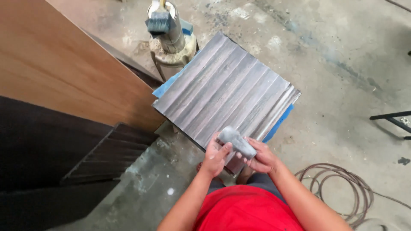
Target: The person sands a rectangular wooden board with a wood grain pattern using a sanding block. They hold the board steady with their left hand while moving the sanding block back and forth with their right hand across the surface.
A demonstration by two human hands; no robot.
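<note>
Light: soft, even daylight filled the frame; no harsh glare.
Brightest: pale concrete floor at upper right.
Darkest: black panel at lower left, detail lost.
Shadows: faint and short beneath the ribbed panel.
Sheen: mild along its ridges.
Focus: centre sharp; edges slightly soft and stretched.

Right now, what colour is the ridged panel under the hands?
Dark grey-brown with paler streaks, seen best in the head view.

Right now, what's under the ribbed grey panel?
A blue support shows past the ribbed grey panel at its right and left edges. How far it runs and what it rests on are covered. Both hands, left hand and right hand, hold a grey block on the panel's near edge.
</note>
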